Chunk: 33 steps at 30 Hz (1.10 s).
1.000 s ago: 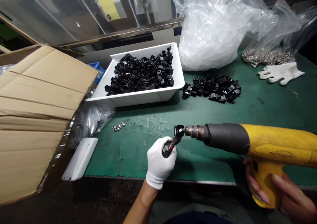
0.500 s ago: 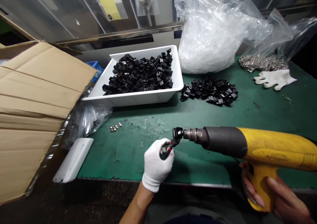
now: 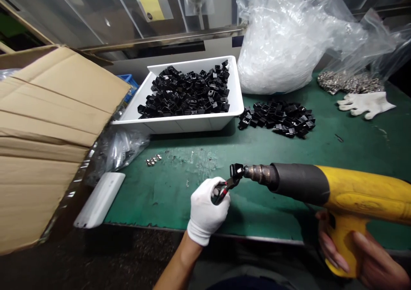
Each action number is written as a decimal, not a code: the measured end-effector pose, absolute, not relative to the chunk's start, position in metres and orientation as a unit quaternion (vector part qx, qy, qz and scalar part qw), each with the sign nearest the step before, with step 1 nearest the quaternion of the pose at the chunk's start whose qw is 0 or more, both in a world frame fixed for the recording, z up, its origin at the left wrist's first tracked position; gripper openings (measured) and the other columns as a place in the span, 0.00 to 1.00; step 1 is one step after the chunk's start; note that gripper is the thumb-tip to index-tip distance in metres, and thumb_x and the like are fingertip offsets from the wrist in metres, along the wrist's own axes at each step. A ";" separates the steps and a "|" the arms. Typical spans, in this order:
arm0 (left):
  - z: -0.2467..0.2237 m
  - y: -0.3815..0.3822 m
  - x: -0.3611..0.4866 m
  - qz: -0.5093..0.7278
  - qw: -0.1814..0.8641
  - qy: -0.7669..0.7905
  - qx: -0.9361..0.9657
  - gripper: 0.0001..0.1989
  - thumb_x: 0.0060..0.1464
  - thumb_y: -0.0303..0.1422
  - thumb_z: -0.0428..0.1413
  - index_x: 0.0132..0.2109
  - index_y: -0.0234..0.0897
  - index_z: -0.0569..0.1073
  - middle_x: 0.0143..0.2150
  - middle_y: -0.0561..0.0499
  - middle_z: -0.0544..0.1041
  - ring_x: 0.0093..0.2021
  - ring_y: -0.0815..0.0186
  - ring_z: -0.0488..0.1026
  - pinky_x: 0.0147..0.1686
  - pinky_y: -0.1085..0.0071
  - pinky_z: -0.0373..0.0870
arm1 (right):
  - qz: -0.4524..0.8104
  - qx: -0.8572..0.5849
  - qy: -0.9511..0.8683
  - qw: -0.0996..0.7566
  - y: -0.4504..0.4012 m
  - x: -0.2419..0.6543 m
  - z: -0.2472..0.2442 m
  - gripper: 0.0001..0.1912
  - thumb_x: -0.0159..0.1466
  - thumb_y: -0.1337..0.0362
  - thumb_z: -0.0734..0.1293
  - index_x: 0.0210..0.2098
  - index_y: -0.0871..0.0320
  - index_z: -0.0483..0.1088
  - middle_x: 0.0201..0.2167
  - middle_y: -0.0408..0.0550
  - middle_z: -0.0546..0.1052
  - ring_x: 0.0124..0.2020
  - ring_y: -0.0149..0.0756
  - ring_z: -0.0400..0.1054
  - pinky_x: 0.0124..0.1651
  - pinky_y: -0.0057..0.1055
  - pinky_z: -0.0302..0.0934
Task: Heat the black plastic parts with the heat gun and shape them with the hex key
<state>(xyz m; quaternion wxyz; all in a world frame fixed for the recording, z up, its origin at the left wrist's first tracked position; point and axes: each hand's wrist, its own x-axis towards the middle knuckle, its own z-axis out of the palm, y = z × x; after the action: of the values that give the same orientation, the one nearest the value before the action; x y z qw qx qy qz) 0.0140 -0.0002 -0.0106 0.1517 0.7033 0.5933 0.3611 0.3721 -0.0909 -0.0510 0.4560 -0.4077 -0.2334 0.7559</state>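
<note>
My left hand, in a white glove, is closed around red-and-black pliers. The plier jaws hold a small black part above the green table. My bare right hand grips the handle of a yellow heat gun. The gun's metal nozzle points left, its tip at or very close to a shiny metal piece on the black part; whether they touch I cannot tell. Several small metal pieces lie on the table to the left.
Behind, a white tray holds many black parts; a pile lies beside it. A clear bag, metal pieces and a white glove are at back right. Cardboard and a white object stand left.
The whole view has shifted, so the scene sits slightly further right. Both hands keep their grips, and the nozzle stays at the black part.
</note>
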 end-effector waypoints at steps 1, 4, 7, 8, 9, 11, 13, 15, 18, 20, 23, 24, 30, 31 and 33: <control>-0.011 0.000 0.014 0.361 0.152 0.593 0.703 0.09 0.54 0.26 0.56 0.42 0.39 0.73 0.34 0.52 0.75 0.32 0.66 0.72 0.37 0.70 0.70 | 0.759 -0.405 -0.233 0.454 -0.090 0.372 -0.050 0.24 0.68 0.47 0.63 0.57 0.53 0.69 0.31 0.54 0.76 0.19 0.34 0.65 0.25 0.36 0.60; -0.011 -0.001 0.014 0.362 0.153 0.593 0.703 0.09 0.54 0.26 0.56 0.43 0.39 0.73 0.34 0.52 0.75 0.32 0.66 0.72 0.37 0.70 0.70 | 0.757 -0.418 -0.221 0.452 -0.090 0.367 -0.043 0.24 0.66 0.46 0.64 0.56 0.53 0.70 0.30 0.52 0.76 0.18 0.33 0.64 0.24 0.35 0.58; -0.011 -0.001 0.013 0.359 0.154 0.595 0.702 0.09 0.54 0.26 0.56 0.42 0.39 0.73 0.34 0.52 0.75 0.32 0.66 0.72 0.37 0.70 0.70 | 0.738 -0.454 -0.201 0.457 -0.091 0.361 -0.036 0.25 0.65 0.44 0.65 0.54 0.53 0.71 0.28 0.51 0.75 0.18 0.33 0.62 0.25 0.35 0.57; -0.011 -0.001 0.013 0.358 0.154 0.596 0.702 0.09 0.54 0.26 0.56 0.42 0.39 0.73 0.34 0.52 0.75 0.32 0.66 0.72 0.36 0.70 0.70 | 0.735 -0.460 -0.197 0.458 -0.091 0.361 -0.036 0.25 0.65 0.44 0.65 0.54 0.53 0.71 0.28 0.50 0.75 0.17 0.33 0.62 0.25 0.35 0.56; -0.011 -0.001 0.013 0.357 0.154 0.596 0.702 0.09 0.54 0.26 0.56 0.42 0.39 0.73 0.34 0.52 0.75 0.31 0.65 0.72 0.36 0.70 0.70 | 0.736 -0.459 -0.195 0.458 -0.091 0.361 -0.036 0.25 0.65 0.44 0.65 0.54 0.53 0.71 0.28 0.50 0.75 0.18 0.33 0.62 0.25 0.36 0.57; -0.011 -0.001 0.013 0.356 0.151 0.597 0.703 0.08 0.53 0.26 0.56 0.42 0.39 0.73 0.33 0.52 0.75 0.31 0.65 0.72 0.36 0.70 0.70 | 0.743 -0.444 -0.200 0.459 -0.091 0.363 -0.039 0.24 0.66 0.45 0.64 0.55 0.53 0.70 0.29 0.51 0.76 0.18 0.34 0.64 0.25 0.36 0.57; -0.011 -0.001 0.013 0.354 0.147 0.598 0.704 0.08 0.53 0.26 0.56 0.42 0.39 0.73 0.33 0.52 0.75 0.31 0.66 0.72 0.36 0.70 0.70 | 0.753 -0.421 -0.216 0.457 -0.091 0.367 -0.044 0.24 0.67 0.46 0.62 0.56 0.52 0.70 0.30 0.52 0.76 0.19 0.35 0.65 0.25 0.36 0.58; -0.011 0.000 0.013 0.355 0.145 0.597 0.705 0.08 0.53 0.26 0.56 0.42 0.39 0.73 0.33 0.52 0.75 0.31 0.66 0.72 0.36 0.70 0.70 | 0.758 -0.408 -0.229 0.455 -0.091 0.370 -0.048 0.24 0.68 0.47 0.62 0.56 0.52 0.69 0.31 0.53 0.76 0.19 0.35 0.66 0.25 0.36 0.59; -0.012 0.000 0.012 0.357 0.143 0.594 0.706 0.09 0.53 0.27 0.56 0.42 0.39 0.73 0.33 0.52 0.75 0.31 0.66 0.73 0.36 0.70 0.71 | 0.751 -0.413 -0.233 0.459 -0.091 0.370 -0.050 0.24 0.68 0.47 0.61 0.57 0.53 0.68 0.31 0.53 0.76 0.18 0.35 0.65 0.24 0.37 0.60; -0.012 0.000 0.012 0.358 0.143 0.593 0.706 0.09 0.53 0.27 0.56 0.42 0.39 0.74 0.34 0.51 0.76 0.32 0.65 0.73 0.37 0.70 0.71 | 0.748 -0.414 -0.234 0.463 -0.091 0.368 -0.048 0.24 0.68 0.48 0.61 0.57 0.53 0.68 0.31 0.54 0.76 0.18 0.34 0.64 0.24 0.36 0.59; -0.012 0.000 0.013 0.361 0.145 0.594 0.705 0.09 0.53 0.26 0.56 0.42 0.39 0.73 0.34 0.51 0.76 0.32 0.65 0.73 0.37 0.70 0.71 | 0.747 -0.412 -0.234 0.466 -0.091 0.365 -0.045 0.24 0.68 0.47 0.61 0.56 0.53 0.68 0.30 0.53 0.76 0.18 0.34 0.63 0.24 0.36 0.58; -0.011 0.000 0.013 0.361 0.145 0.594 0.704 0.09 0.53 0.26 0.56 0.42 0.39 0.73 0.34 0.51 0.76 0.32 0.65 0.73 0.37 0.70 0.71 | 0.746 -0.414 -0.233 0.466 -0.091 0.364 -0.044 0.23 0.68 0.48 0.61 0.56 0.53 0.68 0.30 0.53 0.76 0.19 0.34 0.63 0.24 0.36 0.58; -0.011 0.000 0.013 0.365 0.148 0.593 0.702 0.09 0.54 0.27 0.56 0.43 0.39 0.74 0.35 0.51 0.76 0.33 0.65 0.74 0.38 0.70 0.72 | 0.739 -0.433 -0.226 0.464 -0.091 0.363 -0.041 0.23 0.68 0.47 0.61 0.55 0.54 0.68 0.29 0.52 0.75 0.18 0.34 0.62 0.24 0.36 0.57; -0.012 0.000 0.013 0.365 0.148 0.594 0.702 0.08 0.54 0.27 0.56 0.43 0.39 0.74 0.35 0.51 0.76 0.33 0.65 0.74 0.38 0.70 0.72 | 0.740 -0.431 -0.228 0.463 -0.090 0.363 -0.041 0.23 0.68 0.47 0.61 0.55 0.54 0.68 0.30 0.52 0.75 0.18 0.34 0.62 0.24 0.36 0.57; -0.013 0.000 0.013 0.363 0.149 0.596 0.700 0.08 0.54 0.28 0.56 0.43 0.39 0.74 0.35 0.51 0.76 0.33 0.65 0.74 0.39 0.70 0.73 | 0.743 -0.427 -0.233 0.459 -0.089 0.363 -0.041 0.22 0.68 0.47 0.61 0.55 0.53 0.68 0.30 0.52 0.76 0.18 0.34 0.63 0.24 0.35 0.57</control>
<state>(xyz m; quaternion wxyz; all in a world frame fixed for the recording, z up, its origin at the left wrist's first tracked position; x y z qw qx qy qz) 0.0128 -0.0004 -0.0127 0.1493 0.7005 0.5961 0.3629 0.3629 -0.0886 -0.0406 0.4593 -0.4267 -0.2327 0.7435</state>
